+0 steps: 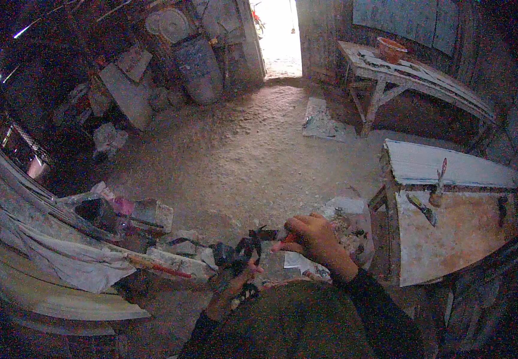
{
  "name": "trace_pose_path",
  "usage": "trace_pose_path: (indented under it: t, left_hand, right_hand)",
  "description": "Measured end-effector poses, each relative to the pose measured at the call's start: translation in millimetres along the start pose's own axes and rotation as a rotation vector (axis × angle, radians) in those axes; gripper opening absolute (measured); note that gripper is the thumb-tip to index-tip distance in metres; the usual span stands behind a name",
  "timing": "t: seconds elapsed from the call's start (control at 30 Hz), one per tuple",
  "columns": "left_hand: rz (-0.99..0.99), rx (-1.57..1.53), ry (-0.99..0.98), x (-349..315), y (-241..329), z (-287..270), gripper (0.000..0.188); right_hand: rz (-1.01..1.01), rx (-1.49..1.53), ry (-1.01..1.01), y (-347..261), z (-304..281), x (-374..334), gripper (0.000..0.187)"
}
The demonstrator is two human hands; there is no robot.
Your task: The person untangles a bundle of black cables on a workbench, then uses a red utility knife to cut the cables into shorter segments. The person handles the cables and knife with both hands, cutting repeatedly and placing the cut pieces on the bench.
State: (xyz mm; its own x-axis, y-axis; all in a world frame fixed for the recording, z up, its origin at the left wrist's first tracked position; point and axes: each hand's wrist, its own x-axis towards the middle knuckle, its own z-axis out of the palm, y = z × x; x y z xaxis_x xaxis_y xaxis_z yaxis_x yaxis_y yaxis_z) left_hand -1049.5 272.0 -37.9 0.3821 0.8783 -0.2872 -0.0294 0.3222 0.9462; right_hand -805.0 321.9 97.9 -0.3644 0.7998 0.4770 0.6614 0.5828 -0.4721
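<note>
My right hand (322,239), in front of my body, is closed around a small red-handled tool (291,237). A dark, flat piece (265,234) lies just left of the handle; whether it is part of the tool I cannot tell. Lower and to the left, my left hand (235,290) is closed on a dark, irregular object (245,251) with strips sticking up from it. Its exact kind does not show in the dim light. The two hands are a short way apart.
On the right stands a worktable (412,251) bearing a brush (438,185) and a scraper (422,209). A white cloth (73,263) drapes over a curved surface at left. A bench (412,75) with an orange basin (391,50) and a blue barrel (198,69) stand farther back.
</note>
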Motion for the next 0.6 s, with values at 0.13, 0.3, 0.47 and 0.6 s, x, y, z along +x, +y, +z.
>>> trace_pose_path:
  t: [0.13,0.3,0.47,0.6]
  left_hand:
    - [0.028,-0.086,-0.02,-1.2,21.6,7.9,0.043]
    - [-0.124,-0.313,0.176,-1.0,24.3,13.4,0.045]
    - [0.002,-0.206,0.144,14.7,-17.0,-1.1,0.038]
    - [-0.023,0.06,0.113,20.7,-46.5,-12.7,0.036]
  right_hand:
    - [0.155,0.022,0.011,1.4,3.4,-4.2,0.043]
    - [0.191,0.089,0.031,-0.2,8.3,-7.6,0.044]
    - [0.117,0.032,0.027,-2.2,9.2,-10.1,0.042]
    - [0.1,0.034,0.018,-5.4,11.8,-10.6,0.04]
